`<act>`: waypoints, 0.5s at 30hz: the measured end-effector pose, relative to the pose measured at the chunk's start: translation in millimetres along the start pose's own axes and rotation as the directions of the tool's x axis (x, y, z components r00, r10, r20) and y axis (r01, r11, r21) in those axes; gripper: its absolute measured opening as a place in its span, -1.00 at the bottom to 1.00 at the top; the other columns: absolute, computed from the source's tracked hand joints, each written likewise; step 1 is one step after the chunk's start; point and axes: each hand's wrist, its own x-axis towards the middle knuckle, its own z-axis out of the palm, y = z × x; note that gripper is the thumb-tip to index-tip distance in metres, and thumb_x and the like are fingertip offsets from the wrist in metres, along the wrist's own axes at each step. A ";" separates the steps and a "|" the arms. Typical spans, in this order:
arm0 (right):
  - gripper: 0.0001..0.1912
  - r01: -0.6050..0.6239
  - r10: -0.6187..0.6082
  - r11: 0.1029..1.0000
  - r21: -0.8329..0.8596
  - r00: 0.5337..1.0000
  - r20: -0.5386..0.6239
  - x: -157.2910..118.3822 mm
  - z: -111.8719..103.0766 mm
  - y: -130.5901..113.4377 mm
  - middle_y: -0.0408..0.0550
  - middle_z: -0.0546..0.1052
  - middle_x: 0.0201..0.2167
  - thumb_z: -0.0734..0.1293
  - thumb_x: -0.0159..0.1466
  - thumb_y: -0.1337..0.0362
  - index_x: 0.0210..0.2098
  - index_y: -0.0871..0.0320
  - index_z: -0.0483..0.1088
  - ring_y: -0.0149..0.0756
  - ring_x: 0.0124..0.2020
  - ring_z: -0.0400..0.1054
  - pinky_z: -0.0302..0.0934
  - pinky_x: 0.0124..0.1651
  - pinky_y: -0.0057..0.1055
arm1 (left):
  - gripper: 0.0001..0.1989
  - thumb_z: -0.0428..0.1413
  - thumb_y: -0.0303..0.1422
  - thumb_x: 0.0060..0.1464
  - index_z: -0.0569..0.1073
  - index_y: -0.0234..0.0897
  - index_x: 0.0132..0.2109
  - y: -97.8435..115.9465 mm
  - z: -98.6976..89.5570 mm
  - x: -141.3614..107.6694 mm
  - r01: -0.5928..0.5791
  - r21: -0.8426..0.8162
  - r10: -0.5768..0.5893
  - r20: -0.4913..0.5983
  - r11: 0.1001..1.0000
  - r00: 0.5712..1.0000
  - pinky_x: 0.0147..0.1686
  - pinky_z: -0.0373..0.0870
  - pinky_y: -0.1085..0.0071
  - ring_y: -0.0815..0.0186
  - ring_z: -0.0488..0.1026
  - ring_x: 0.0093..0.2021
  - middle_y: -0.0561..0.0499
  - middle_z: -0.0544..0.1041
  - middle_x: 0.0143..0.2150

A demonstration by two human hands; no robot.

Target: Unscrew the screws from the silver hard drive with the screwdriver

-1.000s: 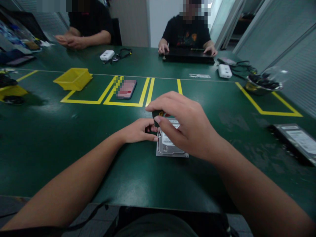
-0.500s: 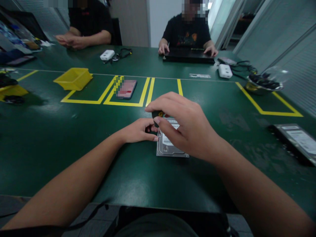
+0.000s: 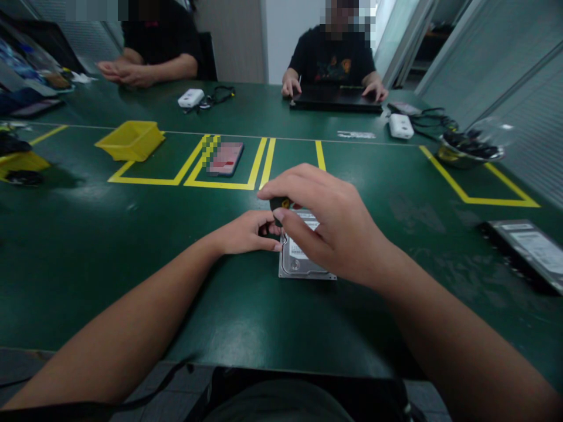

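Note:
A silver hard drive (image 3: 303, 266) with a white label lies flat on the green table (image 3: 246, 316), partly hidden under my right hand (image 3: 329, 217). That hand grips the dark handle of a screwdriver (image 3: 278, 205) between thumb and fingers, over the drive's left edge. The tool's tip is too small to make out. My left hand (image 3: 250, 232) rests on the table at the drive's left side, its thumb and fingers holding the drive's edge.
Another hard drive (image 3: 532, 246) lies at the right. Farther back are a yellow bin (image 3: 132, 140), a phone (image 3: 229, 159), yellow tape outlines and a bowl of dark parts (image 3: 470, 149). Two people sit across the table, one with hands on a black laptop (image 3: 336, 99).

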 end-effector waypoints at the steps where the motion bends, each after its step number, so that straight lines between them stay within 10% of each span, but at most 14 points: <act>1: -0.67 0.000 0.000 1.000 0.000 1.000 0.001 0.1 0.1 0.1 0.05 0.52 -0.13 0.20 0.23 0.49 -0.05 0.32 0.43 -0.30 -0.08 0.36 0.25 0.01 -0.33 | -0.50 0.23 -0.22 0.06 0.37 -0.28 0.11 -0.8 -0.1 0.3 -0.003 0.002 0.003 0.003 1.000 1.000 0.13 0.33 0.10 0.04 0.35 0.16 -0.10 0.47 0.05; 15: -0.66 0.004 -0.004 1.000 0.026 1.000 0.003 -2.1 0.2 1.4 0.06 0.51 -0.12 0.21 0.23 0.50 -0.03 0.33 0.43 -0.30 -0.06 0.35 0.23 0.03 -0.35 | -0.54 0.22 -0.21 0.06 0.39 -0.28 0.07 -0.3 -0.1 0.6 -0.010 0.020 0.010 0.014 1.000 1.000 0.12 0.30 0.12 0.03 0.34 0.13 -0.08 0.49 -0.05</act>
